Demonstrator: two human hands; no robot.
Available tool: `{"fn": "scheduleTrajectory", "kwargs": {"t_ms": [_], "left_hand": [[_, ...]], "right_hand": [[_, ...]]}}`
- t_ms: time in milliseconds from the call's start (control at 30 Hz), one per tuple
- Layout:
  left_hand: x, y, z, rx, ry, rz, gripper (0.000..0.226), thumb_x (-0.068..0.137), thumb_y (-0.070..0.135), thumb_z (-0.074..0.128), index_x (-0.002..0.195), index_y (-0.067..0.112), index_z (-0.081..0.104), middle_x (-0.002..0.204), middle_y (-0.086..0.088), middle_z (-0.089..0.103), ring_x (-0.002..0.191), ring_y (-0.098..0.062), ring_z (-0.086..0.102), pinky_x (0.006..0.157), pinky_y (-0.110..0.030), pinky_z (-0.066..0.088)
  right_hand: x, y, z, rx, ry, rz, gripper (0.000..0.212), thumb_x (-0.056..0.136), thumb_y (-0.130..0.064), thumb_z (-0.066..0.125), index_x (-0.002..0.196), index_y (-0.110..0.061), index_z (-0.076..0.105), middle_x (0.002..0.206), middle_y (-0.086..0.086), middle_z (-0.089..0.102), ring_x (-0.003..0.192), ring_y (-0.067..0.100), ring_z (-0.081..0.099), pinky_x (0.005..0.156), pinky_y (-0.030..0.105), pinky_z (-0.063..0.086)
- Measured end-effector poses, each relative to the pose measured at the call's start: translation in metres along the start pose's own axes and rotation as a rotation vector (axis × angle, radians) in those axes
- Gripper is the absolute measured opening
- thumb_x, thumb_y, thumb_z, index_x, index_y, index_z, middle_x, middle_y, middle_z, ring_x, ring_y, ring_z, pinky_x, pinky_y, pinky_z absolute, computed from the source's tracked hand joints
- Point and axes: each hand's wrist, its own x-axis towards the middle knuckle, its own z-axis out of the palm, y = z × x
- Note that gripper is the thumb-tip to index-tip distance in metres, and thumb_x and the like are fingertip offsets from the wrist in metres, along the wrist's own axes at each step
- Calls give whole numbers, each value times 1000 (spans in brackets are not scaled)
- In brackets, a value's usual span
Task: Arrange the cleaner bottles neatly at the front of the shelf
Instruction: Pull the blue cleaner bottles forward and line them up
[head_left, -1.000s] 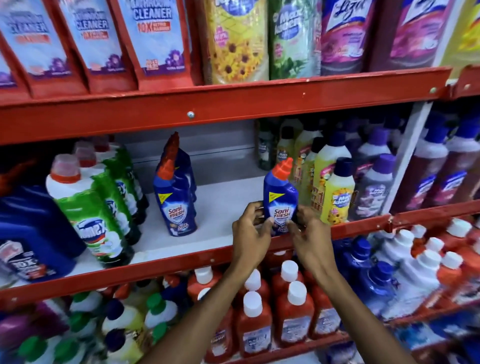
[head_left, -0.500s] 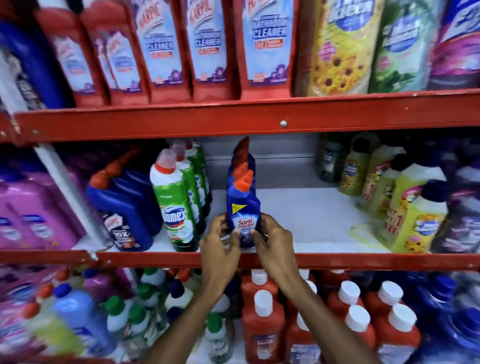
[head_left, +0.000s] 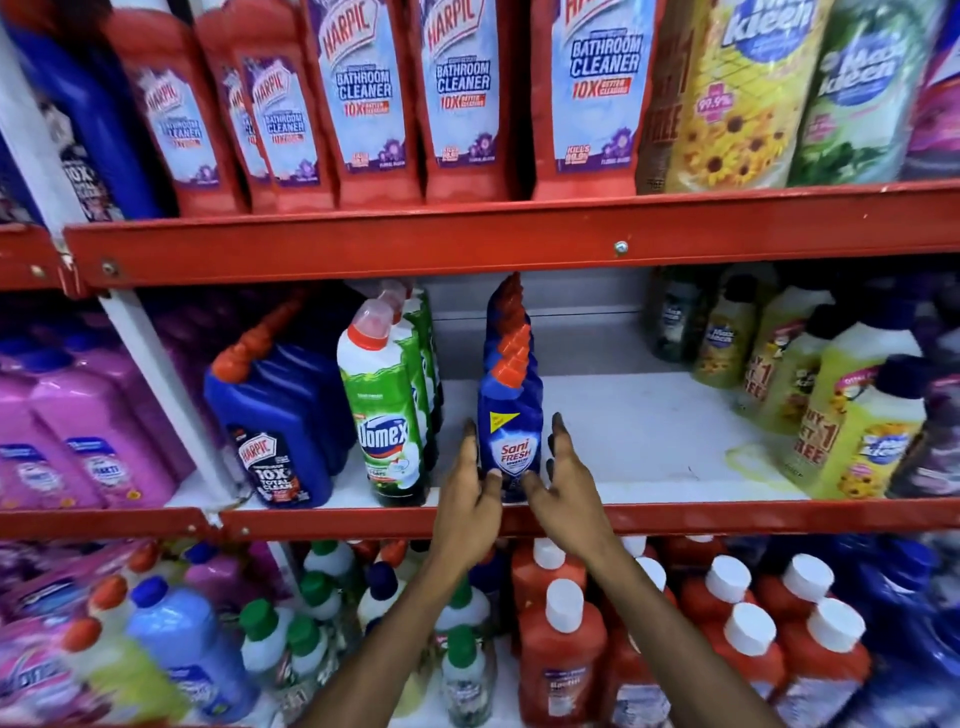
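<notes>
A blue Sani Fresh bottle (head_left: 508, 415) with an orange cap stands upright at the front of the white middle shelf (head_left: 649, 436), heading a row of matching bottles (head_left: 511, 322) that runs toward the back. My left hand (head_left: 467, 499) flanks its left side and my right hand (head_left: 566, 493) its right side. The fingers of both hands are straight and spread, and only the thumbs touch the bottle's lower front. The bottle rests on the shelf by itself.
Green Domex bottles (head_left: 382, 415) and a blue Harpic bottle (head_left: 275, 415) stand to the left. Yellow Max Kleen bottles (head_left: 852, 431) fill the right. A red lip (head_left: 727, 517) edges the shelf. Red Harpic bottles (head_left: 462, 93) sit above, orange white-capped bottles (head_left: 563, 654) below.
Both hands carried the Sani Fresh bottle left from beside the yellow bottles to the front of the blue row. Their fingers have since straightened off it.
</notes>
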Motion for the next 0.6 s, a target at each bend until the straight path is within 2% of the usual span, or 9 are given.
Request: {"fn": "scheduleTrajectory", "kwargs": {"t_ms": [67,100,133,167,300,467,533,600], "left_hand": [[3,-1,0,14,-56,-20,65,100,4,42,158,18,17,159,-4,40,138,-9,43,114,-14,35],[4,-2,0,22,-70,-23,65,100,1,40,158,17,15,159,-5,40,136,-7,42,106,-2,32],[3,-3,-1,25,-84,-20,65,101,-1,39,158,16,14,158,-5,40,134,-6,42,100,4,31],[3,-3,-1,18,-98,-12,65,101,-1,39,158,15,13,156,-6,42,132,-6,43,99,3,32],[5,-6,2,6,-124,13,67,101,0,39,159,18,9,153,-7,47,131,-13,50,106,-18,39],[5,-3,0,27,-158,19,71,101,1,40,159,16,3,154,-8,46,132,-13,48,108,-21,37],[2,1,-3,16,-160,21,72,101,1,40,159,17,2,157,-7,42,133,-10,45,113,-25,37],[-6,3,-11,0,-110,37,68,101,5,41,159,19,7,163,-2,32,139,-3,35,116,-23,33]], "right_hand": [[1,-3,-1,-11,-43,-34,73,90,1,52,153,-7,17,130,0,54,115,13,55,80,-5,34],[1,-3,-1,-13,-48,-57,70,89,3,51,152,-9,21,125,-4,54,109,10,55,77,-7,34],[1,-1,0,-15,-50,-77,67,89,5,50,150,-11,26,124,-5,55,107,8,55,77,-8,34],[1,1,0,-19,-48,-90,65,88,5,50,148,-11,30,124,-4,56,105,8,56,78,-7,35],[4,9,3,-36,-20,-88,57,90,4,48,144,-9,35,126,6,61,104,15,60,76,-5,39],[4,14,6,-19,10,-76,56,91,3,49,144,-9,36,128,8,62,110,23,63,75,-4,40],[2,13,9,17,59,-35,61,91,3,50,148,-8,32,136,10,58,120,25,60,78,-6,38],[-5,8,14,58,193,1,65,91,0,52,151,-7,28,149,12,47,133,25,50,88,-6,33]]}}
